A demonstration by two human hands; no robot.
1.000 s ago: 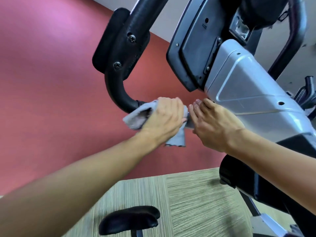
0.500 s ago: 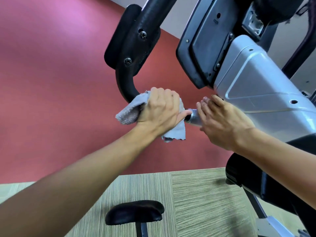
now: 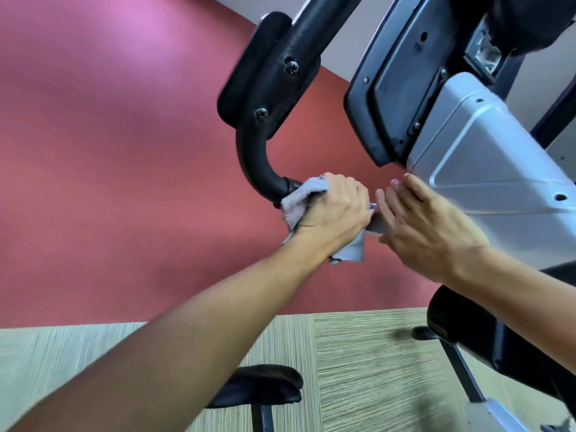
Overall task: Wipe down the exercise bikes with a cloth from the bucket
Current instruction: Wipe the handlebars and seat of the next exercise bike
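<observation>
Fingers of the left hand [image 3: 335, 210] curled round the cloth [image 3: 294, 202] on the handlebar [image 3: 258, 163]; right hand [image 3: 427, 229] fingers lay straight, pressed together.

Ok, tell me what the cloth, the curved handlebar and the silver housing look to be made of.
Cloth: soft grey fabric, likely microfibre or terry; nappy surface, limp folds under the left hand.
Curved handlebar: probably metal tube in black rubber or foam grip; matte, faintly textured.
Silver housing: looks like moulded plastic, painted silver; smooth satin sheen, recessed screw holes.
</observation>
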